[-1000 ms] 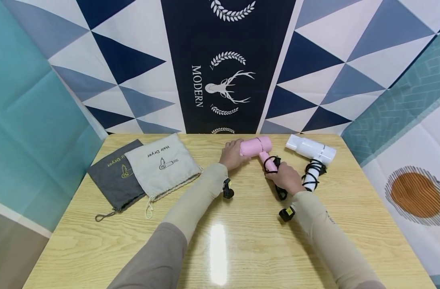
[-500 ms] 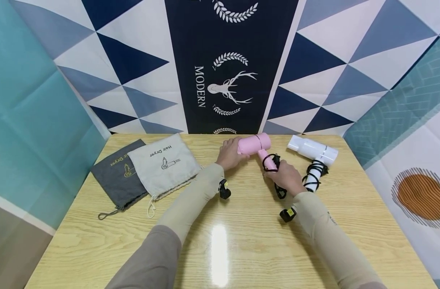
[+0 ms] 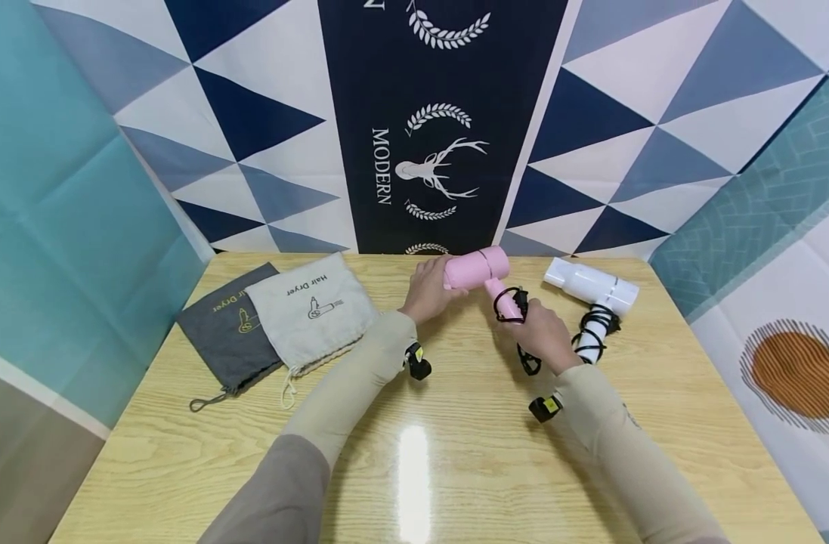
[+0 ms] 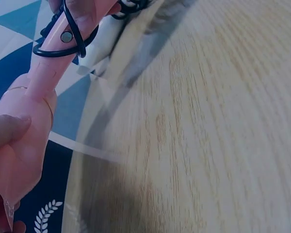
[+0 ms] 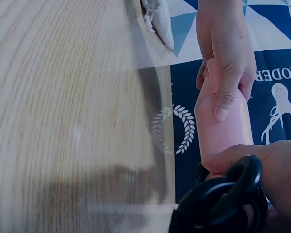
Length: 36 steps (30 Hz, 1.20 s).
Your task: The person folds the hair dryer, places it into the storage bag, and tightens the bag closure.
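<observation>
A pink hair dryer (image 3: 477, 267) is held between both hands near the back edge of the table. My left hand (image 3: 428, 289) grips its nozzle end, the thumb lying along the barrel in the left wrist view. Around the handle (image 4: 58, 60), wrapped with a black cord (image 4: 63, 52), my right hand (image 3: 545, 332) curls its fingers. In the right wrist view the barrel (image 5: 225, 126) shows between the two hands, and loops of the cord (image 5: 223, 194) fill the foreground. Part of the handle is hidden by the right hand.
A white hair dryer (image 3: 594, 287) with its cord wound round the handle lies just right of my right hand. At the left, a cream drawstring bag (image 3: 312, 310) overlaps a dark grey one (image 3: 227, 325). A patterned backdrop (image 3: 441, 151) rises behind the wooden table (image 3: 482, 468).
The pink hair dryer's barrel has shifted slightly left and tilted up a little, along with my left hand. My right hand keeps its grip on the handle. The head view has shifted slightly.
</observation>
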### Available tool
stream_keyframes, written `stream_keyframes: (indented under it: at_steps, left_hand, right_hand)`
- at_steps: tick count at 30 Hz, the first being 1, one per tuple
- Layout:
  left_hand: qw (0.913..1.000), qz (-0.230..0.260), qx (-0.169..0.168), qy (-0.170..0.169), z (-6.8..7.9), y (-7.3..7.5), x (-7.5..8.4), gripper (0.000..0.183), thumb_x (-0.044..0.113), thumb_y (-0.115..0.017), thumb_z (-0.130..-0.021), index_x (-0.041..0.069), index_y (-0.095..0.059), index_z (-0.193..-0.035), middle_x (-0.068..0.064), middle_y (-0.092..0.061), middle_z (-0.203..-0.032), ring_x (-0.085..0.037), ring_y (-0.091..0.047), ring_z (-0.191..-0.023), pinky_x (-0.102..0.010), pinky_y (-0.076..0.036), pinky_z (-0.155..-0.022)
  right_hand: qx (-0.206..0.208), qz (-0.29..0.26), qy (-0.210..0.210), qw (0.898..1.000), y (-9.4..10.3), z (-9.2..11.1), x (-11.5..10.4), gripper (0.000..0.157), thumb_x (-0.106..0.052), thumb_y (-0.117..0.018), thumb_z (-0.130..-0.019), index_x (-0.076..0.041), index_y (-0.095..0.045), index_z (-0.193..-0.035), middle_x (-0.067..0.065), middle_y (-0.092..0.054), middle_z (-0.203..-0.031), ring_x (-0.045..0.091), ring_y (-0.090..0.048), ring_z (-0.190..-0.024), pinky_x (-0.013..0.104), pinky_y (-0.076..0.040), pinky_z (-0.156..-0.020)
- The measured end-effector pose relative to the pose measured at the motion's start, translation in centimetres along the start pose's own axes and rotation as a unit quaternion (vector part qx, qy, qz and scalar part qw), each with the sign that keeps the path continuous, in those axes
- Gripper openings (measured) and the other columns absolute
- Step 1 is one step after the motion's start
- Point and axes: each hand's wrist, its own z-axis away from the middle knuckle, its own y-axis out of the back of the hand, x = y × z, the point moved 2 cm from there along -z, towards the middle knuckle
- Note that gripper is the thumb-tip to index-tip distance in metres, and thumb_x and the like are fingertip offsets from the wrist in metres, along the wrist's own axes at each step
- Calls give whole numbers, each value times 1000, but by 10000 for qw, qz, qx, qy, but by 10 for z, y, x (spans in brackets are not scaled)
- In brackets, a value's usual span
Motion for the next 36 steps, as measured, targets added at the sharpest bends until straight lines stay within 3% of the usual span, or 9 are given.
stream_keyframes:
  at_steps: [8, 18, 36]
  left_hand:
    - [9998, 141, 164, 15, 13, 8, 0, 74, 36, -79, -80, 20, -44, -144, -7, -51, -142, -25, -45, -126, -42, -38, -101]
    - [9992, 125, 294, 254, 36, 26, 1, 77, 38, -79, -80, 13, -43, -144, -12, -54, -136, -28, -46, -123, -44, -39, -101]
    - [9965, 67, 710, 426, 68, 51, 7, 76, 32, -83, -77, 16, -47, -142, -12, -55, -134, -29, -47, -121, -45, -38, -103]
  right_hand:
    - [40, 51, 155, 9999, 2, 7, -6, 60, -41, -69, -87, 11, -50, -111, 28, -62, -93, 35, -61, -76, 42, -48, -61]
    - [91, -65, 487, 9988, 3, 20, -17, 51, -39, -69, -85, 7, -53, -103, 23, -62, -85, 31, -59, -69, 38, -45, -56]
    - [312, -345, 930, 9946, -4, 39, -31, 49, -39, -73, -83, 4, -55, -96, 17, -61, -77, 26, -55, -63, 33, -41, -53]
